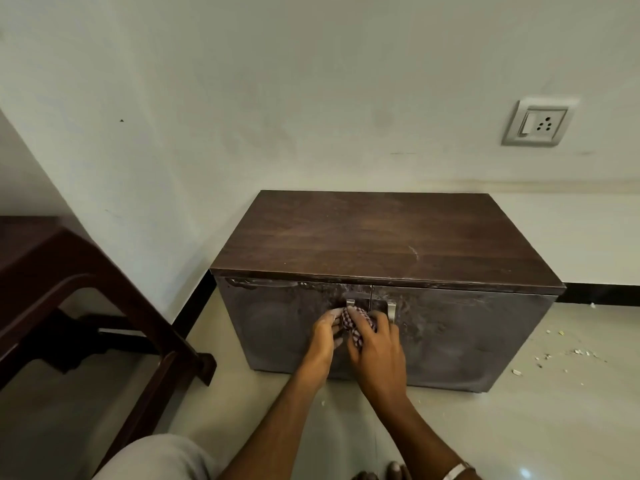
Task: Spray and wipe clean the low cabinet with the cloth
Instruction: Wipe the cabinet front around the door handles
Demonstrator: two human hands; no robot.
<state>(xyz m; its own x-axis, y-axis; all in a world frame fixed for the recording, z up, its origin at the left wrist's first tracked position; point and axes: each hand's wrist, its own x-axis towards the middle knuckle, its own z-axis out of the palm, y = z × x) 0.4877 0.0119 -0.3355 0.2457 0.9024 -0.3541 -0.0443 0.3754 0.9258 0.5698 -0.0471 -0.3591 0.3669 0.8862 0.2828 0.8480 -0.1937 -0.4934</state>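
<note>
A low dark-brown cabinet [388, 237] stands against the white wall, with two grey doors smeared with wet streaks. Two metal handles meet at the middle: the left handle [350, 303] and the right handle [391, 311]. A checked red-and-white cloth [355, 329] is bunched against the left door just below its handle. My left hand [323, 336] and my right hand [375, 351] both grip the cloth in front of the doors. No spray bottle is in view.
A dark wooden chair [86, 306] stands to the left on the pale tiled floor. Crumbs and debris [561, 355] lie on the floor right of the cabinet. A wall socket [536, 123] sits up on the right. My knee [156, 459] shows at the bottom.
</note>
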